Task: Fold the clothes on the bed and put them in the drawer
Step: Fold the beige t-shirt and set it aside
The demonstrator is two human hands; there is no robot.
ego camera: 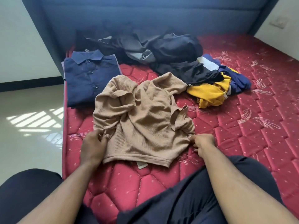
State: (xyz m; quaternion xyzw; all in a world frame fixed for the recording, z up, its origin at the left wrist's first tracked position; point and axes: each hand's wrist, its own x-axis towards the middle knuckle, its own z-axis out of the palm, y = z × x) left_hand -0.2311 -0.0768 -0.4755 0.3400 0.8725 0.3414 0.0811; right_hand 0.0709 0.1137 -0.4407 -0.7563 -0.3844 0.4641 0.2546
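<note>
A crumpled tan knit shirt [142,117] lies in front of me on the red quilted mattress [242,135]. My left hand [93,146] pinches its left edge near the hem. My right hand [202,143] pinches its right edge. A folded navy button shirt [90,76] lies flat at the mattress's left side. Behind it sits a heap of dark grey and black clothes [153,47]. A black garment [194,73], a yellow one [208,92] and a blue one [237,78] are piled to the right. No drawer is in view.
A blue padded headboard [145,15] stands behind the bed. The pale tiled floor [30,123] with a sunlit patch lies left of the mattress edge. My knees in dark trousers [186,199] rest on the near part of the mattress.
</note>
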